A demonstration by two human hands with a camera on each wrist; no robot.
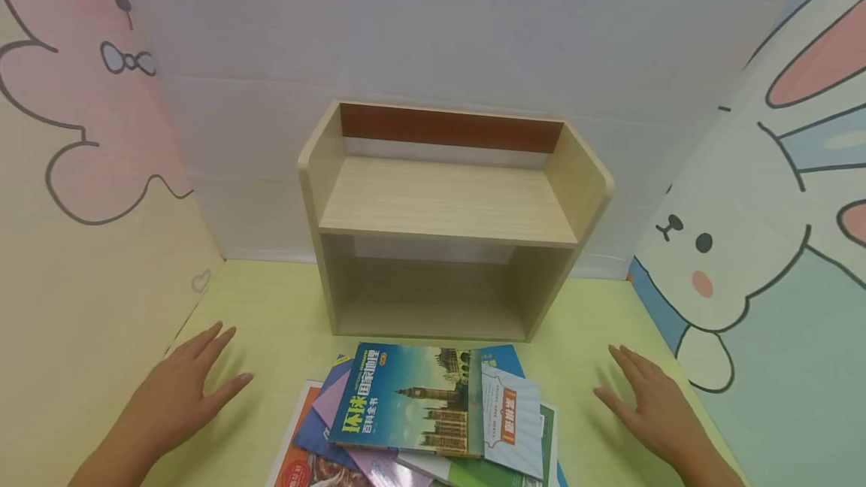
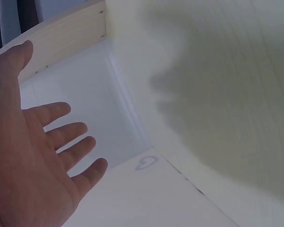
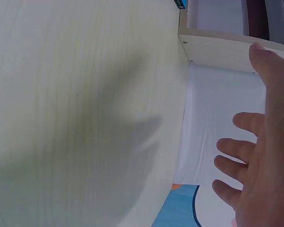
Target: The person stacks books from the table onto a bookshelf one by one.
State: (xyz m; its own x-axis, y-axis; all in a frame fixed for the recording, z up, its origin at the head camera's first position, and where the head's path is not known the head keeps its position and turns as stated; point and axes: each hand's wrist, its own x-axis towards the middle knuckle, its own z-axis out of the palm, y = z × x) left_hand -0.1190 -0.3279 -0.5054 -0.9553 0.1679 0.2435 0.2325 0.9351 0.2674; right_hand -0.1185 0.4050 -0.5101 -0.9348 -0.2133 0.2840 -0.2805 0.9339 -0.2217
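Fingers (image 1: 219, 350) beside books (image 1: 406, 400), shelf (image 1: 446, 201) behind

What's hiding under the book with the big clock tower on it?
Other books: a pale blue booklet peeks out right, a lilac cover in front, an orange one left. Their middles are covered, so I can't tell how many there are.

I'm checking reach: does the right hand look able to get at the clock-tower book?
Probably yes: the right hand is empty, and nothing covers the clock-tower book atop the pile.

2 bare forearms (image 1: 122, 446), each with 5 bare, round-tipped fingers (image 2: 73, 131).
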